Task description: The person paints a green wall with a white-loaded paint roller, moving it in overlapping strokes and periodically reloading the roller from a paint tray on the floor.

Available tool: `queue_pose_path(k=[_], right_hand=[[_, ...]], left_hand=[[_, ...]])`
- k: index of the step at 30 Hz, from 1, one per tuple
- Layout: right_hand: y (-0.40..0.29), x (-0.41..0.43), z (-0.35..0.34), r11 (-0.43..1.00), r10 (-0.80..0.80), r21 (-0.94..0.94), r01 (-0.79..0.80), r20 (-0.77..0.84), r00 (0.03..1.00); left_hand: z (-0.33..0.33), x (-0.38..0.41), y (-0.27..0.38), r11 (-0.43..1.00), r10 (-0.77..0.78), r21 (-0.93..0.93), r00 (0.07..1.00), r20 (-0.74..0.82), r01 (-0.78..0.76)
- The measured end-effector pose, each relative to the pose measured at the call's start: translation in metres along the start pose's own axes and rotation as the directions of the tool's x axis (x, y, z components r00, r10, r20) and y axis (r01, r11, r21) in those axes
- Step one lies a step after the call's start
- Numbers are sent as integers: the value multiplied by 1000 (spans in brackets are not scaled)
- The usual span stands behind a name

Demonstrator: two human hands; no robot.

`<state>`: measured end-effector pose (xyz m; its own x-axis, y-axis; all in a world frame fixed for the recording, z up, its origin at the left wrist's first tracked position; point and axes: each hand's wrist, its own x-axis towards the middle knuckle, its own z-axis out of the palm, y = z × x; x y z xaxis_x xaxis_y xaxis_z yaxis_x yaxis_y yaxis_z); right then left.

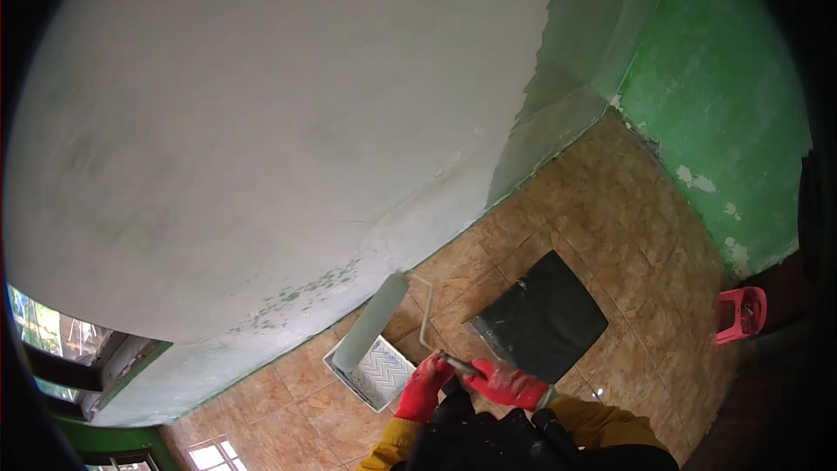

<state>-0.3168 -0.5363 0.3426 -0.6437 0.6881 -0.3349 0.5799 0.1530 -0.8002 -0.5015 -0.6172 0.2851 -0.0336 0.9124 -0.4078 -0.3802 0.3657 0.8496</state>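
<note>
A paint roller (371, 322) with a pale, paint-coated sleeve and a bent wire frame points away from me towards the foot of the wall. Both my hands, in red gloves, are at its handle. My left hand (424, 387) grips the handle end nearest the wire, and my right hand (507, 383) holds it further along. Beneath the roller, on the tiled floor, lies a white paint tray (387, 405) with a ridged zigzag surface. The roller sleeve partly covers the tray; whether they touch I cannot tell.
A large wall (294, 111) is coated whitish, with green specks low down and a darker grey strip near the corner. A green wall (726, 111) with peeling patches adjoins it. A black rectangular panel (549, 314) lies on the tiles. A pink plastic chair (745, 315) stands right, windows (65, 337) left.
</note>
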Motion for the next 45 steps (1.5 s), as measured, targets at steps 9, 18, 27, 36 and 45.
queue_pose_path(k=[9,18,27,36,45], right_hand=[[33,22,-151,978,198,-48,-205,-117,973],[139,97,-214,834,539,182,-521,-65,840],[312,228,-225,860,509,-1,-510,-21,860],[493,350,-212,870,359,-334,-363,-75,930],[503,390,-218,890,419,-268,-369,158,894]], left_hand=[[24,74,14,913,-223,-313,962,159,263],[51,177,27,961,-169,-206,982,87,184],[94,321,-49,962,-238,-123,969,67,245],[127,416,-111,971,-199,-146,978,-61,189],[120,422,-101,981,-188,12,965,-182,193]])
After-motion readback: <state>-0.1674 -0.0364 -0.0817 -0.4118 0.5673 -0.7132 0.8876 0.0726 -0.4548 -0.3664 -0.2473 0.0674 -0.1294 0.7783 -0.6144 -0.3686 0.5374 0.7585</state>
